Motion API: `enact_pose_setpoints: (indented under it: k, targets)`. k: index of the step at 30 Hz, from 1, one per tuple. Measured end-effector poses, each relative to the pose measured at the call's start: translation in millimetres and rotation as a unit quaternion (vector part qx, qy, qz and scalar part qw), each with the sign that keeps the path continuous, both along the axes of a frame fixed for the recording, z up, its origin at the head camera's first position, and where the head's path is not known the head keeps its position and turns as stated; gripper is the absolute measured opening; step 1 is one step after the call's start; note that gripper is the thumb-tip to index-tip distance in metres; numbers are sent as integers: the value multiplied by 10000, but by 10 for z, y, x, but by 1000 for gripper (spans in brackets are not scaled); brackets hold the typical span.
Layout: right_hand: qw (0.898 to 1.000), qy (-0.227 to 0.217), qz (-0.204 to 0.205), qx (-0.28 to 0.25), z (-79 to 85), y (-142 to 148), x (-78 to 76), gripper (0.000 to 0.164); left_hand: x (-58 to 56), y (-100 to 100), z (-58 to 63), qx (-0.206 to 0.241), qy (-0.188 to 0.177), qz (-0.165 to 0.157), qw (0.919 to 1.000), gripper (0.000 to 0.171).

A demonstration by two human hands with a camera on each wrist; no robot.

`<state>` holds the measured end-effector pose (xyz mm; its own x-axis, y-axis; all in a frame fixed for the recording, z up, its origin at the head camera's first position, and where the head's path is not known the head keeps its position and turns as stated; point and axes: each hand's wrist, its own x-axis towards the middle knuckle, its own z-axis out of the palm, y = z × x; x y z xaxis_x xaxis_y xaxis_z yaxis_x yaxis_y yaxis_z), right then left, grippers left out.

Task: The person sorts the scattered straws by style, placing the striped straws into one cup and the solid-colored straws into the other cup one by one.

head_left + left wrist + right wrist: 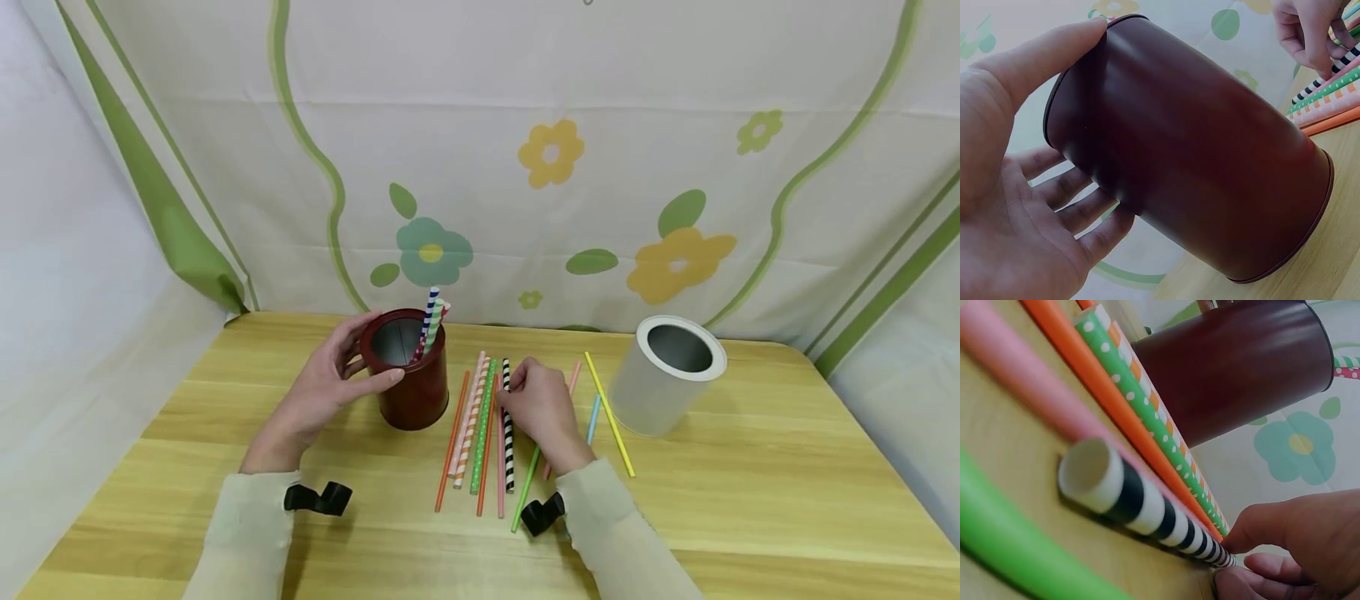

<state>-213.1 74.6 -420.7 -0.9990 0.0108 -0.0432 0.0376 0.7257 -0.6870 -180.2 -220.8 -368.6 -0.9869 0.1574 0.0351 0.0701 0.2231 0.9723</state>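
Trouble could start at our right hand point(542, 408), which pinches the round black-and-white striped paper straw point(509, 467) on the light-brown wooden tabletop point(787, 467): the thin round pink paper straw point(500, 500) close by at nine o'clock might come too. Our left hand point(318, 400) holds the round dark-red metal can point(416, 400) at ten o'clock; a hard push could tip it.

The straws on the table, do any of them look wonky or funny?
Yes, a bit: the yellow straw, beside the white can, slants the opposite way from the blue straw next to it. I see nothing spilled or broken.
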Motion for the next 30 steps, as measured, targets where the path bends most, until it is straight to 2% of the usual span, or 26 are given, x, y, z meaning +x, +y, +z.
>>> enact_pose_setpoints:
  k: [11,17,19,23,30]
  targets:
    - [9999,123,-31,77,-27,-28,19,24,15,-15,-22,23,65,3,10000,87]
    - [9999,77,-124,-85,-45,20,-3,24,5,0,-35,91,68,-25,9999,88]
    - [9994,27,-172,-288,-52,44,-19,22,5,1,-37,103,58,-22,9999,88]
    - [9933,-198,-370,-1073,-26,102,-56,20,7,5,-36,110,60,-19,9999,88]
    - [9653,-573,-610,-2475,64,164,-97,32,14,8,-37,114,63,-31,9999,86]
